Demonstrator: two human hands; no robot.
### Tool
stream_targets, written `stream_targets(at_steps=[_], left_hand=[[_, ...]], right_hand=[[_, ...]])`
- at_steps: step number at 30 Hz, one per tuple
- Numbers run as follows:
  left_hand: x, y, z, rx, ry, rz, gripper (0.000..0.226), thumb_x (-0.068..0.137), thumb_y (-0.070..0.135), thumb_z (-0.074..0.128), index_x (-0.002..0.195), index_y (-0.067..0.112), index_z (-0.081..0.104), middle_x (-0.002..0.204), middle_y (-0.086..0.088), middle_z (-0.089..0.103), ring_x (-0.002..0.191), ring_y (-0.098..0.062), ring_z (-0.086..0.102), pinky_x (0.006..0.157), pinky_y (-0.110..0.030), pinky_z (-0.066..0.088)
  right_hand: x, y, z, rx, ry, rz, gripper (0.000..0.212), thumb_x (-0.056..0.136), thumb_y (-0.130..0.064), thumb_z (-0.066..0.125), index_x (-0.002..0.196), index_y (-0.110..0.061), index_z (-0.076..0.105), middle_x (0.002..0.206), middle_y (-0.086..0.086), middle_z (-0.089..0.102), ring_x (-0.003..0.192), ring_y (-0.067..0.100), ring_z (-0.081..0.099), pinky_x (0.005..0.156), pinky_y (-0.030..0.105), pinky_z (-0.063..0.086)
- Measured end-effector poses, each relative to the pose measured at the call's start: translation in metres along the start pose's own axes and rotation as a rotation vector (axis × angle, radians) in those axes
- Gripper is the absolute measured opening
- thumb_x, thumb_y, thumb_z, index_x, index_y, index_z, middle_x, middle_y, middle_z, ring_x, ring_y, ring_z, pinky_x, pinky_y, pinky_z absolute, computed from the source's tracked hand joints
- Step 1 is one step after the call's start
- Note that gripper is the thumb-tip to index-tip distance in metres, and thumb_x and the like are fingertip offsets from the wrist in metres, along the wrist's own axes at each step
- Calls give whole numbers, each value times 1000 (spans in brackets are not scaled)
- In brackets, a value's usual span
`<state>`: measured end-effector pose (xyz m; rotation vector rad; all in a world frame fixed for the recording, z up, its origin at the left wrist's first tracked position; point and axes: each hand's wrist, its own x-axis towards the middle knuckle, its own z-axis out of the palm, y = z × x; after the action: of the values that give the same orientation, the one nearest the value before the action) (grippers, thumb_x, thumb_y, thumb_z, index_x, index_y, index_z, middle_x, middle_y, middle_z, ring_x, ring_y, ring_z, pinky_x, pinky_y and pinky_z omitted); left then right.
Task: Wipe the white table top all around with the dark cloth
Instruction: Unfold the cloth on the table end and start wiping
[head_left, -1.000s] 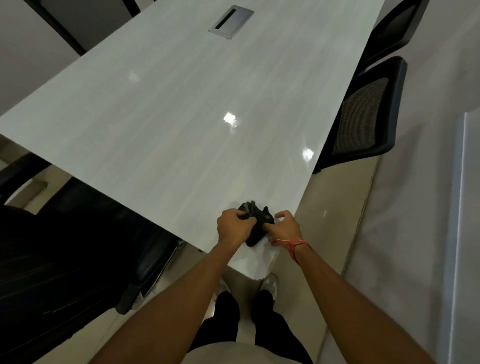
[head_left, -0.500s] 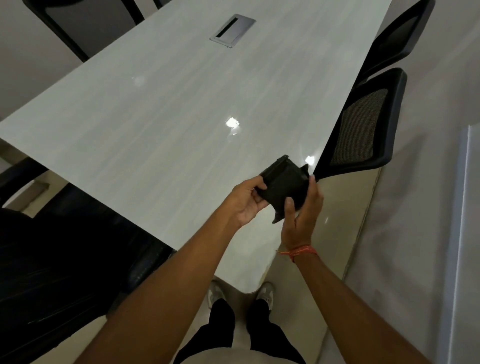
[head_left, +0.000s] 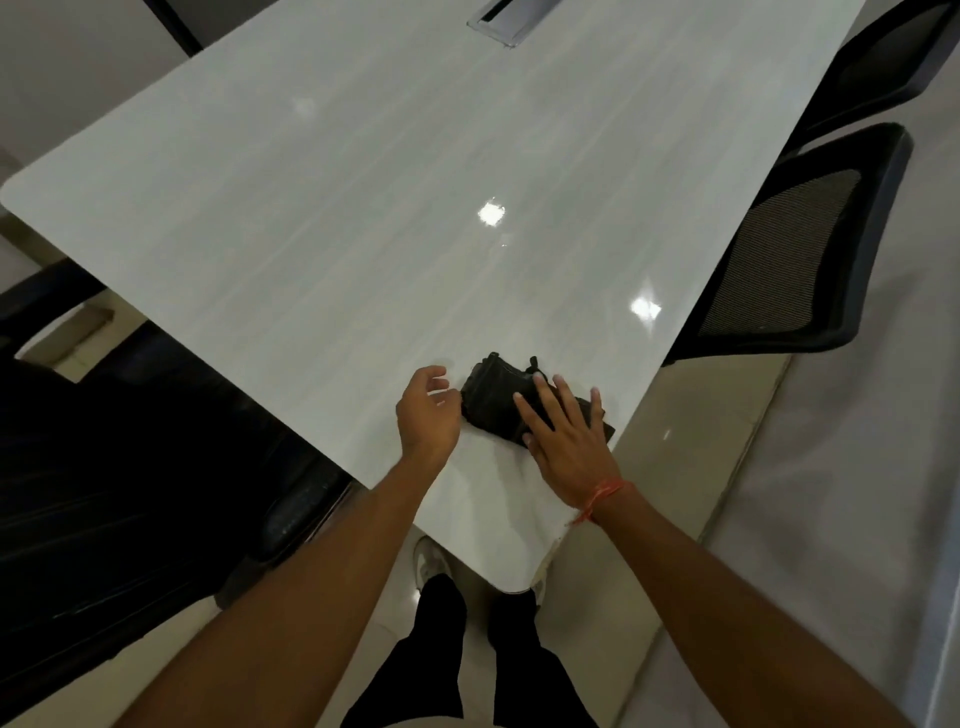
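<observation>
Head view: I look down over the near corner of the white tabletop (head_left: 363, 218).
Dark cloth: the folded dark cloth (head_left: 498, 402) now lies flat on the tabletop near that corner, close to the right edge; half a second ago I saw it held up in the air between both hands.
Right hand: my right hand (head_left: 566, 441) presses down on the cloth, fingers (head_left: 543, 400) straight and spread wide over it, where before they curled round its edge.
Left hand: my left hand (head_left: 428, 410) has let go and sits just beside the cloth's left end, fingers loosely curled, holding nothing; I cannot tell whether a fingertip touches the cloth.
Wrist: an orange thread (head_left: 602, 493) circles the right wrist.
Surroundings: a black mesh chair (head_left: 795, 249) stands at the right edge, a metal cable hatch (head_left: 506, 21) sits far up the tabletop, and a dark seat (head_left: 130, 493) is at left.
</observation>
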<state>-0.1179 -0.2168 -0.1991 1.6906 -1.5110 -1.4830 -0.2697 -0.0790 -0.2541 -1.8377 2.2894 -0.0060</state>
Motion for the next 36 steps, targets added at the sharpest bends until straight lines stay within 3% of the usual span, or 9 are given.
stream_targets(at_steps=[5,9,13,19,23,26,29,33,36], left_hand=[[14,-11,9,111,-62,203,31,95,2,56,124,12,60,122,-1,63,116,-13,58,98,-27,48],[33,-20,15,251,-96,371,29,97,8,57,125,11,60,127,-5,63,124,-18,54,108,-30,42],[52,-35,16,324,-123,502,30,98,14,56,128,9,60,136,-10,59,144,-29,34,118,-42,33],[89,-36,-3,341,-111,517,39,99,24,48,133,7,56,140,-13,55,147,-32,29,115,-52,34],[95,-40,-15,346,-95,490,42,101,28,44,137,7,52,144,-11,52,148,-31,26,117,-52,32],[93,-38,-16,327,-79,454,42,102,30,40,137,10,51,145,-9,51,150,-29,22,116,-54,31],[91,-35,-10,319,-84,474,43,102,31,39,138,10,51,145,-9,51,150,-29,23,117,-56,29],[89,-37,2,323,-111,508,41,103,26,41,138,8,51,147,-11,50,149,-29,24,124,-48,15],[86,-45,0,303,-97,512,41,104,26,39,140,10,50,149,-9,48,151,-25,22,125,-34,6]], right_hand=[[35,1,16,-2,-38,-121,56,105,-44,24,158,-29,16,167,5,9,153,33,1,121,59,11],[20,-9,22,79,21,36,55,105,-42,26,158,-27,19,166,5,13,154,29,1,122,57,11],[15,11,17,53,-17,204,58,103,-47,18,158,-27,19,166,5,13,153,31,6,120,62,7],[122,37,0,97,38,479,59,104,-41,22,159,-24,9,167,9,4,152,36,-4,119,63,4],[129,-36,15,107,46,247,60,102,-42,30,158,-23,18,166,12,9,152,39,2,118,62,11],[64,-86,26,124,-18,-20,59,104,-42,31,158,-26,16,167,8,5,153,36,-4,119,62,10],[-9,-76,28,96,-56,-98,59,104,-42,32,159,-29,14,167,6,6,153,33,-2,121,60,6],[-36,5,20,18,-46,146,61,98,-40,33,157,-28,22,164,11,19,151,36,12,113,66,23],[34,60,3,23,-16,404,61,100,-42,22,158,-23,18,165,12,16,152,37,9,117,64,15]])
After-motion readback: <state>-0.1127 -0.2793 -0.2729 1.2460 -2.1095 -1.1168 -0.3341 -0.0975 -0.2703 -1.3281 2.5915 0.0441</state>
